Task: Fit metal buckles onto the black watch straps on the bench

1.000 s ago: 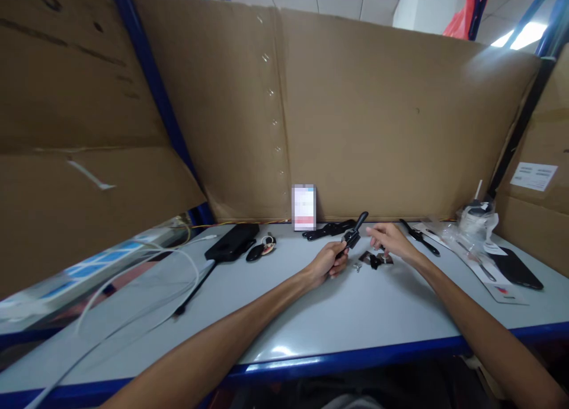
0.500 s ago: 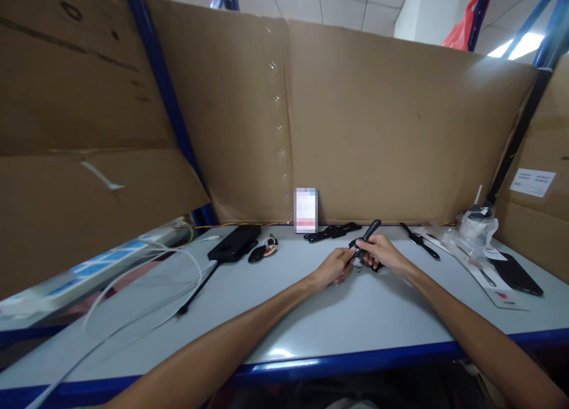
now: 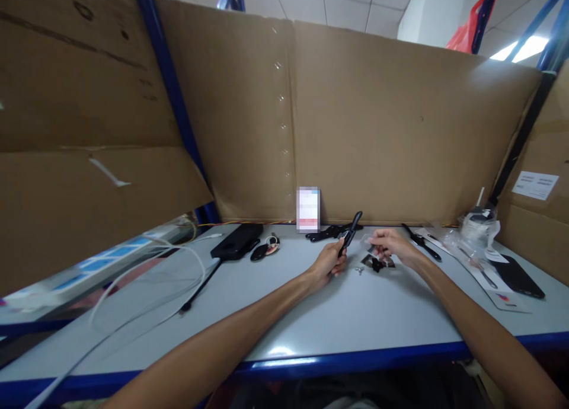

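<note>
My left hand (image 3: 329, 261) is closed round the lower end of a slim black handle-like piece (image 3: 353, 228), which tilts up and to the right. To its right, my right hand (image 3: 387, 243) pinches a small clear plastic piece (image 3: 367, 242) that looks like a little bag or film. Under the right hand lies a cluster of small dark parts (image 3: 377, 263) on the grey tabletop (image 3: 329, 320). A few tiny silvery pieces (image 3: 359, 270), perhaps screws, rest between the hands. Behind the left hand are flat black parts (image 3: 326, 233).
A lit phone (image 3: 308, 210) leans on the cardboard back wall (image 3: 400, 136). Left are a black box-shaped device (image 3: 237, 241), keys (image 3: 265, 249), white cables (image 3: 146, 314) and a power strip (image 3: 104, 261). Right are another slim black piece (image 3: 422, 243), clear packaging (image 3: 473, 255) and a dark phone-like slab (image 3: 520, 277).
My hands have come apart. The left keeps the black handle-like piece, moved slightly left and more upright; the right has let go of it and holds the clear plastic, uncovering the dark parts below.
</note>
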Demonstrator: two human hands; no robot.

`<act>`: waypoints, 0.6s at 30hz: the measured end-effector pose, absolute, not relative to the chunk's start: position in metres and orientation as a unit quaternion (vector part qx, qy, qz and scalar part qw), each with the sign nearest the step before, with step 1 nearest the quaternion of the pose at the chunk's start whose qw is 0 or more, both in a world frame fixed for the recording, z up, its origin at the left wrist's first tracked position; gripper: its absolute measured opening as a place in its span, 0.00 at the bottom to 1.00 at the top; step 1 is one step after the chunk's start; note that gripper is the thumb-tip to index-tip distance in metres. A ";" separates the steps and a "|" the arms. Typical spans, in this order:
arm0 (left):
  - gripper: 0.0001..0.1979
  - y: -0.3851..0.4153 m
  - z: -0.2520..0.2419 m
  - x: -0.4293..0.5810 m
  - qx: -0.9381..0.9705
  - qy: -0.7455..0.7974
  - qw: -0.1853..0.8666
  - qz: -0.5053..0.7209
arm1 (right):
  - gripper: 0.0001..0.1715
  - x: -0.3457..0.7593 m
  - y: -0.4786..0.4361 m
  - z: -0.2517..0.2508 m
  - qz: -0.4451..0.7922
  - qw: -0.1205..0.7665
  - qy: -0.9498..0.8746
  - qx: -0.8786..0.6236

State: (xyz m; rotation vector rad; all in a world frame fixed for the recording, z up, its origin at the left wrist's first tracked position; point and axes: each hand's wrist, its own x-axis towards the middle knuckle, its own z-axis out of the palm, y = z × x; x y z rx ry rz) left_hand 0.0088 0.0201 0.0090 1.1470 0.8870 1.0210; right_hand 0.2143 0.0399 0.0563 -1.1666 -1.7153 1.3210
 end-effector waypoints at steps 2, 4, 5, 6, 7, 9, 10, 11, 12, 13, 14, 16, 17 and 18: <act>0.23 0.019 0.011 0.008 0.517 0.405 0.626 0.420 | 0.22 0.220 0.038 0.064 0.469 0.365 -0.676 -0.436; 0.23 0.017 0.013 0.009 0.562 0.416 0.609 0.374 | 0.21 0.222 0.037 0.069 0.428 0.385 -0.710 -0.406; 0.24 0.016 0.013 0.010 0.586 0.423 0.595 0.351 | 0.20 0.222 0.036 0.071 0.412 0.385 -0.727 -0.392; 0.24 0.015 0.014 0.010 0.612 0.418 0.584 0.331 | 0.20 0.221 0.036 0.071 0.404 0.381 -0.739 -0.382; 0.24 0.014 0.015 0.011 0.630 0.418 0.573 0.316 | 0.20 0.219 0.036 0.071 0.397 0.379 -0.744 -0.381; 0.26 0.012 0.016 0.012 0.645 0.424 0.565 0.291 | 0.18 0.217 0.036 0.069 0.379 0.360 -0.753 -0.400; 0.27 0.012 0.017 0.012 0.648 0.427 0.564 0.282 | 0.16 0.216 0.036 0.067 0.367 0.351 -0.757 -0.411; 0.27 0.012 0.017 0.012 0.651 0.427 0.562 0.278 | 0.14 0.215 0.036 0.065 0.351 0.348 -0.761 -0.421; 0.27 0.012 0.017 0.011 0.657 0.425 0.559 0.275 | 0.12 0.215 0.037 0.063 0.338 0.340 -0.766 -0.429; 0.28 0.013 0.016 0.011 0.664 0.423 0.554 0.272 | 0.10 0.216 0.037 0.062 0.327 0.332 -0.770 -0.435; 0.28 0.014 0.016 0.011 0.672 0.423 0.545 0.268 | 0.08 0.216 0.038 0.060 0.319 0.322 -0.774 -0.441; 0.30 0.017 0.015 0.012 0.693 0.424 0.524 0.257 | 0.10 0.216 0.041 0.059 0.307 0.298 -0.781 -0.455; 0.30 0.018 0.015 0.012 0.702 0.426 0.513 0.251 | 0.13 0.216 0.042 0.058 0.300 0.288 -0.785 -0.460; 0.31 0.019 0.014 0.013 0.709 0.428 0.505 0.245 | 0.16 0.215 0.042 0.058 0.292 0.276 -0.790 -0.463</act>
